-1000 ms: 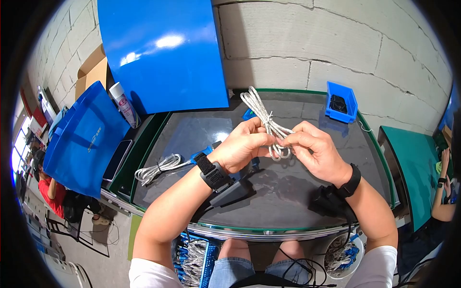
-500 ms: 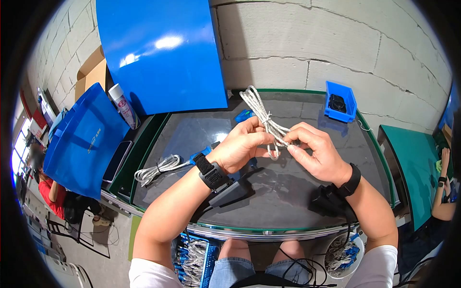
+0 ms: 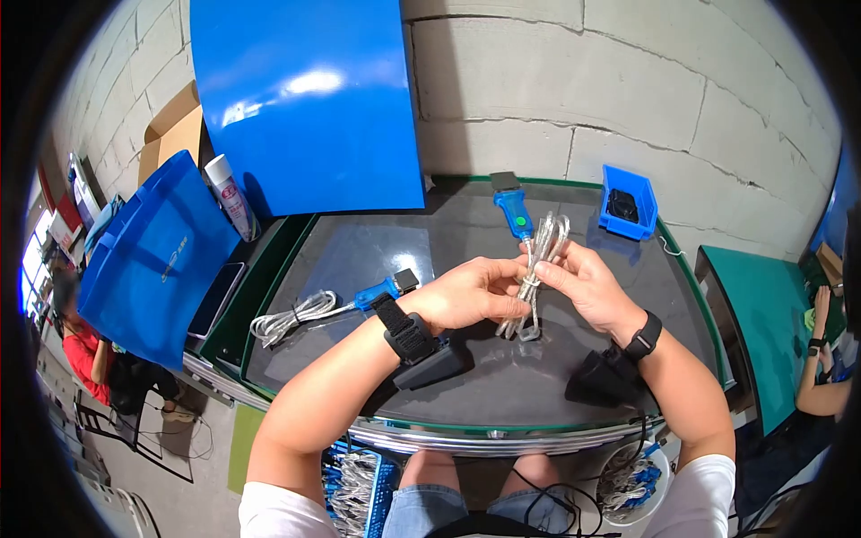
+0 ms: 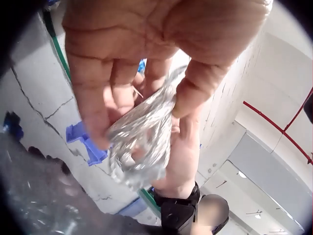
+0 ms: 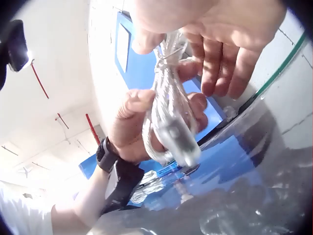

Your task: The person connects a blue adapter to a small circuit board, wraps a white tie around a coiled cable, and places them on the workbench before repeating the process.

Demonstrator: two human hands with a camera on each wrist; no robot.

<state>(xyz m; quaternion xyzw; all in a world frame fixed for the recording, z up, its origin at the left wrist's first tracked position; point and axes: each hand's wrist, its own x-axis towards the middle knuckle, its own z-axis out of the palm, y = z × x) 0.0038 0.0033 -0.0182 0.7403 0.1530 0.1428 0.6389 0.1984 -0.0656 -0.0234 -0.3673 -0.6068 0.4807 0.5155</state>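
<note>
A coiled, silvery braided cable (image 3: 551, 237) is held upright over the table between both hands, a thin tie round its middle. Its blue connector (image 3: 513, 212), with a green dot and a dark end, points toward the wall. My left hand (image 3: 475, 291) grips the lower part of the coil between thumb and fingers. Higher up near the tie, my right hand (image 3: 592, 287) pinches the bundle. In the right wrist view a clear plug (image 5: 180, 142) hangs at the coil's lower end. A second coiled cable (image 3: 300, 316) with a blue connector (image 3: 373, 294) lies left of my hands.
At the back right stands a small blue bin (image 3: 630, 226) with black items. A spray can (image 3: 231, 199), blue bag (image 3: 148, 255) and phone (image 3: 217, 300) are at the left. Below the front edge are a blue basket (image 3: 386, 489) and white bucket (image 3: 664, 484) of cables.
The cable bundle has turned more upright, and its blue connector now shows above the hands. My right hand has moved up to the tie, while the left holds the lower loops.
</note>
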